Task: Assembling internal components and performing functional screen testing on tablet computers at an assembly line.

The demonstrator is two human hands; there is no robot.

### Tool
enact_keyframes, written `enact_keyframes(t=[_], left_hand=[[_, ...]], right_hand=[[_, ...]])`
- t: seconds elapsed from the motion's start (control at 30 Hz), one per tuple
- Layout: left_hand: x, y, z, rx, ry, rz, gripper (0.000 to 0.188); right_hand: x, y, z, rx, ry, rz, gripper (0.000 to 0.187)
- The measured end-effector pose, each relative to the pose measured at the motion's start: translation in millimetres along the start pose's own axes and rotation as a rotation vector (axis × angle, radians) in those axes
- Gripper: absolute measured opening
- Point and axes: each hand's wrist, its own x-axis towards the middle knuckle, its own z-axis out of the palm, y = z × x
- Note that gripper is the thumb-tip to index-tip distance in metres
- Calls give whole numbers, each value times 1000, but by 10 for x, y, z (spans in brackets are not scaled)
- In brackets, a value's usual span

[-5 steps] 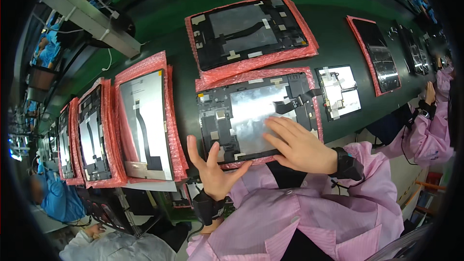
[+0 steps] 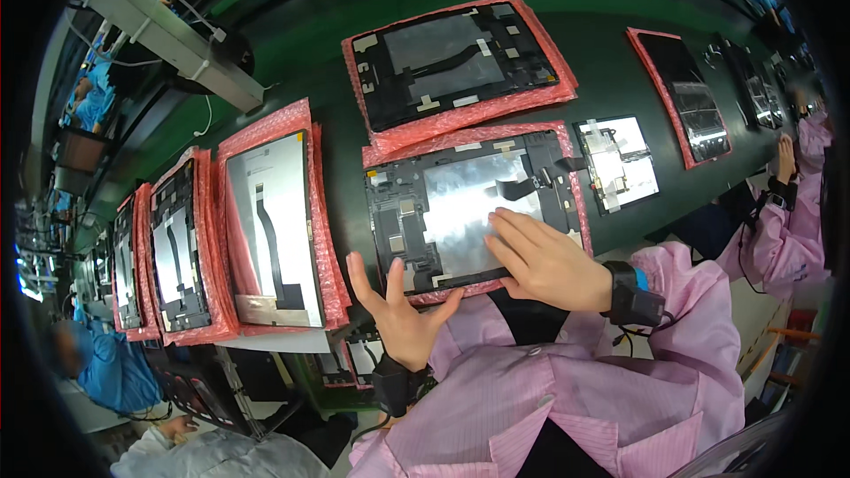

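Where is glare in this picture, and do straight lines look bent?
Head view: bright glare on the silver plate near the right fingers; head view, too: the green table has edges curving toward the dark rim.

"How is the tablet panel [image 2: 465, 221] lying?"

"It's resting flat on red bubble wrap [image 2: 379, 158], its inner side facing up."

"What's showing?"

"A black frame is surrounding a shiny silver middle, and a dark ribbon cable [image 2: 513, 188] is stretching over the right part."
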Motion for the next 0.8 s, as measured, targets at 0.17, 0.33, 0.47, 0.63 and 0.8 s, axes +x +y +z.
enact_keyframes(t=[0.17, 0.33, 0.47, 0.63, 0.8], left_hand=[[-135, 58, 43, 60, 81, -88, 108], [-229, 59, 178, 0, 256, -26, 119], [-259, 50, 207, -8, 236, -16, 109], [-188, 1, 243, -227, 331, 118, 76], [-99, 0, -26, 177, 120, 53, 31]], right_hand=[[26, -10, 36, -250, 63, -167, 42], [107, 51, -291, -282, 192, -265, 41], [273, 145, -457, -175, 276, -219, 32], [345, 120, -538, -50, 264, -139, 21], [420, 247, -755, 73, 254, -102, 14]])
